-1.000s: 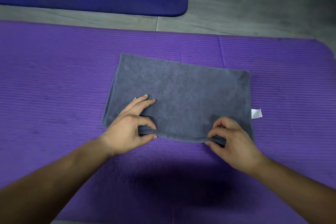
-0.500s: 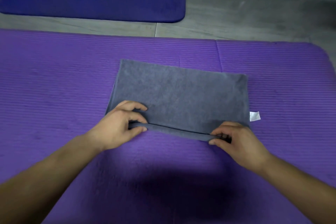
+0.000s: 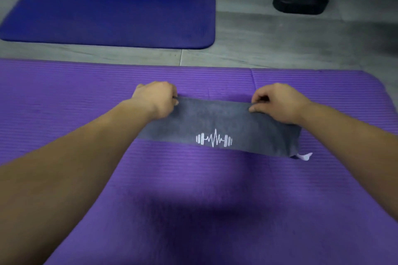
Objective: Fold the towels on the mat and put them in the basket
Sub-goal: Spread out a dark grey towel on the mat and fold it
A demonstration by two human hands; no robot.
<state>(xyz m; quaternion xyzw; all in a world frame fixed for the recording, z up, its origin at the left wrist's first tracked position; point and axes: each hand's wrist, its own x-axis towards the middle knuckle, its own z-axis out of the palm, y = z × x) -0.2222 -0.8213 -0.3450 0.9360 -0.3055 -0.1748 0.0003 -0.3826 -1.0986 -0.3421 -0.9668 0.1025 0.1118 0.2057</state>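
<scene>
Here, left hand and right hand pinching far edge of grey towel, white barbell-pulse logo, white tag.

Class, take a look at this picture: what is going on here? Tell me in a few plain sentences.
A person is folding a grey towel on a purple mat. The left hand and the right hand each pinch an end of the towel's far edge. The towel lies as a narrow folded strip, with a white dumbbell logo facing up and a white tag at its near right corner. No basket is in view.
</scene>
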